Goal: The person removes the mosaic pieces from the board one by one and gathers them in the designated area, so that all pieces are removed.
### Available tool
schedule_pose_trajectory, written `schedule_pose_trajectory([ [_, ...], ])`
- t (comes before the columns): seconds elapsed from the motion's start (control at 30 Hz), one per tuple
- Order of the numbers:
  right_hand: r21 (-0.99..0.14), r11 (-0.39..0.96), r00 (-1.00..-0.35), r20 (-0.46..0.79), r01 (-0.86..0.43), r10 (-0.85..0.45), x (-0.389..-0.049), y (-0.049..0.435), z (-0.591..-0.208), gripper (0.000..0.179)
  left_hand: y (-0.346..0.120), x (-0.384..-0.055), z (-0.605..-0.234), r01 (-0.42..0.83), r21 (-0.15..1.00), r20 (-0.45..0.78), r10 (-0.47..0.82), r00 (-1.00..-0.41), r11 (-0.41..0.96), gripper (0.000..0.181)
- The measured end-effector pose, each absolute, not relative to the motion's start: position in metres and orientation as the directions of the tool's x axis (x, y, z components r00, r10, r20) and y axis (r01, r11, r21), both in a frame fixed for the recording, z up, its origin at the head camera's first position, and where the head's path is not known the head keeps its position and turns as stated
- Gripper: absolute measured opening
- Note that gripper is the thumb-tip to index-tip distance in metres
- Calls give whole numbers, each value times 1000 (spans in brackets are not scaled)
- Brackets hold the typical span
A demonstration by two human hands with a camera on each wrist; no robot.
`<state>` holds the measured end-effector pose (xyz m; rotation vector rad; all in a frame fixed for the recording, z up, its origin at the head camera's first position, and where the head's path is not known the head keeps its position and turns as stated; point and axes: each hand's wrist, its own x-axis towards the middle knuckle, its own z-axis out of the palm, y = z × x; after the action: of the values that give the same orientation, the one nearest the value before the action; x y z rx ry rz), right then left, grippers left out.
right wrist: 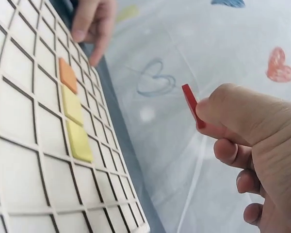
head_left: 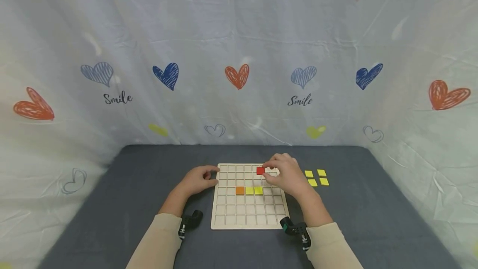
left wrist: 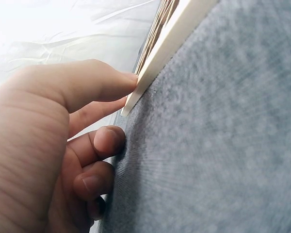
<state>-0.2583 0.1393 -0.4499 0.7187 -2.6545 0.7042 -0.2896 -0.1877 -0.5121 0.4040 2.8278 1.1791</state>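
Observation:
My right hand (head_left: 285, 173) pinches a red square tile (head_left: 260, 171) between thumb and index finger. In the right wrist view the red tile (right wrist: 192, 105) is raised above the board, seen nearly edge-on, with the other fingers curled loosely below it. My left hand (head_left: 201, 177) touches the left edge of the pale wooden grid board (head_left: 229, 220) near its far corner. The left wrist view has the thumb (left wrist: 106, 85) against the board's side, the other fingers bent beside it. On the grid, an orange tile (head_left: 240, 190) and two yellow tiles (head_left: 254, 190) sit in one row.
Several loose yellow tiles (head_left: 310, 182) lie on the dark grey tabletop (head_left: 123, 202), right of the board. A white curtain (head_left: 261, 111) printed with hearts hangs behind and at both sides of the table. Black wrist cameras (head_left: 296, 231) are strapped on both wrists.

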Motion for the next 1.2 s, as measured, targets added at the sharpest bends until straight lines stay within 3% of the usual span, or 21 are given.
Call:
schedule_pose_trajectory([
  [0.3, -450, 759, -881, 297, -470, -369, -262, 171, -447, 17, -188, -289, -511, 210, 714, 45, 255, -966, 668, 39],
  [0.7, -664, 711, -958, 26, -231, -287, -267, 207, -453, 24, -189, -289, -512, 212, 700, 42, 257, -965, 681, 41],
  [1.2, -699, 703, -913, -193, -128, -359, -259, 228, -460, 17, -190, -289, -511, 234, 702, 58, 273, -960, 673, 40],
])
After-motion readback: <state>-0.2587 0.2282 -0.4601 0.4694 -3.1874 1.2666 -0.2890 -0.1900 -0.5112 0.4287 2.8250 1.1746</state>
